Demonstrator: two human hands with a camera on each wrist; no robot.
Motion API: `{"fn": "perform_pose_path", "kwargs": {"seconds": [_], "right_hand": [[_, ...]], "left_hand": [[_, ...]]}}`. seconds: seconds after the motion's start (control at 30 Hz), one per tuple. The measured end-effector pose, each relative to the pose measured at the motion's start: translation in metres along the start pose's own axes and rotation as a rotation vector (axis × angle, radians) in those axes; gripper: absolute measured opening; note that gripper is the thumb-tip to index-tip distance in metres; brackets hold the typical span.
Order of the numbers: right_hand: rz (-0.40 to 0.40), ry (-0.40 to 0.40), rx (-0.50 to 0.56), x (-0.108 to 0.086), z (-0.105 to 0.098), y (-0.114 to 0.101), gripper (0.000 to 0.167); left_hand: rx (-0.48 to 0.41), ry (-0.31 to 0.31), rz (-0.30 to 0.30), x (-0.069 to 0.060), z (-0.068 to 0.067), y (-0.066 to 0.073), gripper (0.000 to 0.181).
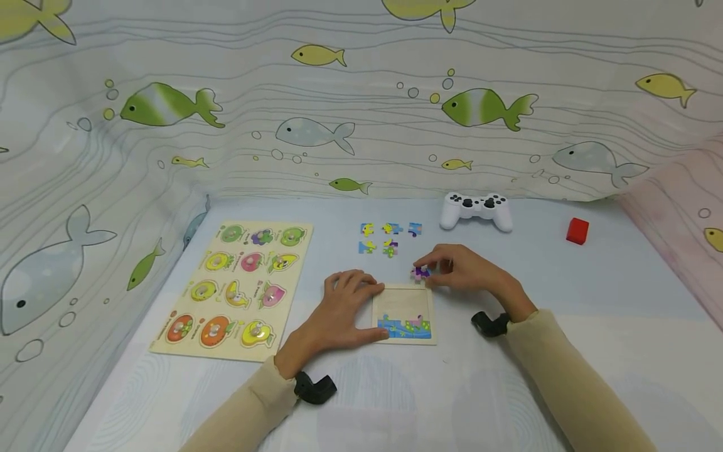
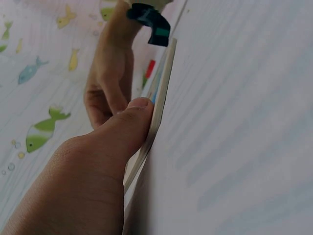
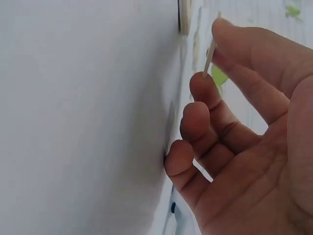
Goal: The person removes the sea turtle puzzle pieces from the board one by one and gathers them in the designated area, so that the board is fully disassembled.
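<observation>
A purple jigsaw piece (image 1: 420,273) is pinched by my right hand (image 1: 464,270) just above the upper right of the wooden puzzle tray (image 1: 432,307). In the right wrist view the thin edge of that jigsaw piece (image 3: 210,58) shows between thumb and fingertips. My left hand (image 1: 346,311) rests at the tray's left side, forefinger by the top corner and thumb laid over the lower left. The left wrist view shows the thumb (image 2: 132,120) on the tray's edge (image 2: 164,83). Fitted blue and green pieces (image 1: 403,328) fill the tray's lower part; bare wood shows above.
Several loose jigsaw pieces (image 1: 390,247) lie in two rows beyond the tray. A fruit peg board (image 1: 231,289) lies on the left. At the back are a white game controller (image 1: 476,211) and, farther right, a red block (image 1: 577,231). A fish-patterned curtain (image 1: 361,94) encloses the table.
</observation>
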State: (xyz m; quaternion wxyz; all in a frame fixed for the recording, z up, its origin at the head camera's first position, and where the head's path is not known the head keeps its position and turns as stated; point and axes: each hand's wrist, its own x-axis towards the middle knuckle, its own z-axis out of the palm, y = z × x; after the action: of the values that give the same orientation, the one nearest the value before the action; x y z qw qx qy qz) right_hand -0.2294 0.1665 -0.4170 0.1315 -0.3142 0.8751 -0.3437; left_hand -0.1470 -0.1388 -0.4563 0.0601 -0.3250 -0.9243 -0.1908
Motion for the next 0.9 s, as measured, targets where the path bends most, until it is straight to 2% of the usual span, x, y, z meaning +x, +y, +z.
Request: {"fn": "perform_pose_path", "kwargs": {"seconds": [0.57, 0.9], "right_hand": [[0.062, -0.021, -0.13, 0.038, -0.009, 0.006, 0.035], [0.096, -0.031, -0.147, 0.053, -0.013, 0.006, 0.034]], "left_hand": [[0.009, -0.018, -0.012, -0.001, 0.001, 0.001, 0.08], [0.018, -0.023, -0.021, 0.001, -0.003, 0.002, 0.08]]}}
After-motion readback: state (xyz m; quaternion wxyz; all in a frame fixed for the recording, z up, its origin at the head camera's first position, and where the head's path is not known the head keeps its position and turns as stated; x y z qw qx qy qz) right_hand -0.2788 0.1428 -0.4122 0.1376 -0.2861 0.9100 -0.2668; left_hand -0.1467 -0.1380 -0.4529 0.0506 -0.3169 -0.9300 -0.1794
